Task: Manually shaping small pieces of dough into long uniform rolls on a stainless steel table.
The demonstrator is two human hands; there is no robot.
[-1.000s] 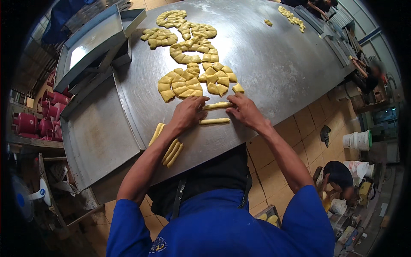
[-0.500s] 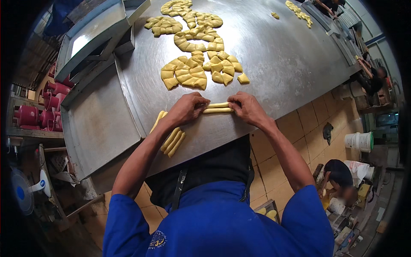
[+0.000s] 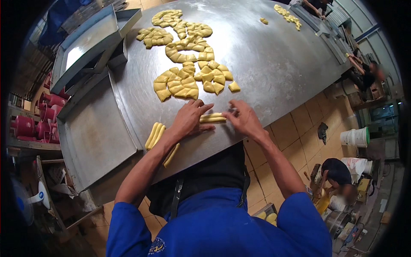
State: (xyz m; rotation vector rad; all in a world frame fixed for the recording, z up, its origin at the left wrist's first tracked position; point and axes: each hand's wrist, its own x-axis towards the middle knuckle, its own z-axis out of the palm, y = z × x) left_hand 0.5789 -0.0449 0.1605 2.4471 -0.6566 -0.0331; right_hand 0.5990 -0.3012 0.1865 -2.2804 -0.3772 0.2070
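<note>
On the steel table (image 3: 282,64) two dough strips (image 3: 212,117) lie side by side between my hands. My left hand (image 3: 189,120) is open at their left end, thumb and forefinger spread apart to either side. My right hand (image 3: 243,118) is open at the right end, thumb at the strips and fingers loosely apart. More strips (image 3: 155,136) lie left of my left wrist, some partly hidden by the forearm. Beyond my hands spreads a field of cut yellow dough pieces (image 3: 183,83), with a single square piece (image 3: 234,87) at its right.
Metal trays (image 3: 98,132) line the table's left side. Pink gas cylinders (image 3: 25,126) stand at the left, above a fan (image 3: 36,198). Co-workers (image 3: 366,75) work at the upper right; another person (image 3: 336,173) crouches on the right near white buckets (image 3: 354,137).
The near strip has moved up against the far one. Both hands' fingers have since loosened and spread from the strips' ends. The left-hand group of strips now looks shifted and split.
</note>
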